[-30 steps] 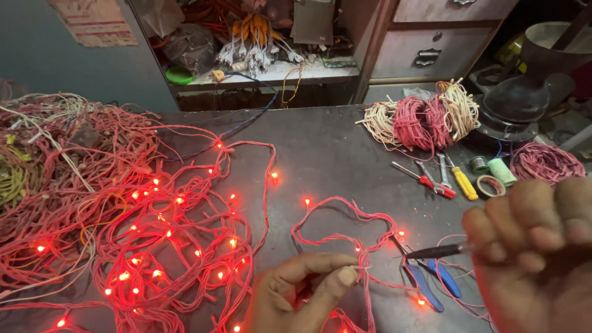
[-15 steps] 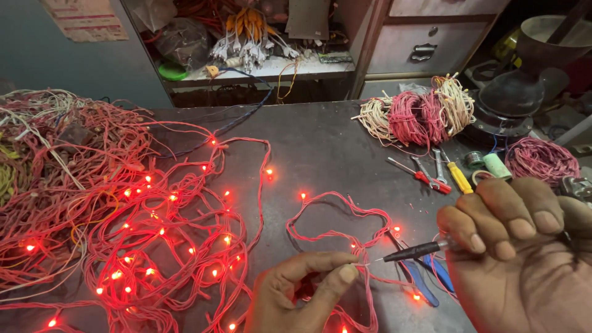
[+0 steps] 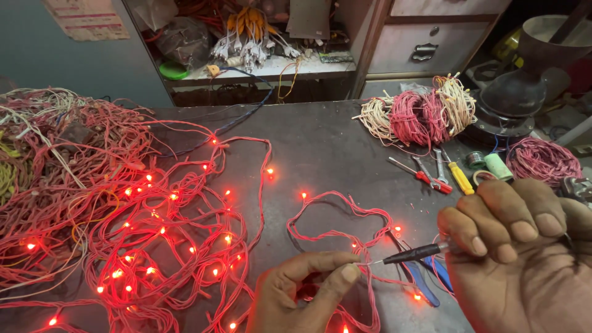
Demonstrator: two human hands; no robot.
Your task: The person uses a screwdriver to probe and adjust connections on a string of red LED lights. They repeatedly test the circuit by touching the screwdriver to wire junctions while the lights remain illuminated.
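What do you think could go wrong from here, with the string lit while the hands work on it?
1. The string lights glow, so likely live; the left hand pinches bare-looking wire where the probe in the right hand touches: possibly a shock.
2. A slipping probe tip might prick the left fingertips.
3. Tangled loops could snag and drag the scissors.

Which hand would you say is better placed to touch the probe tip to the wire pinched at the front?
The right hand: it holds the black probe, tip almost at the pink wire that the left hand pinches.
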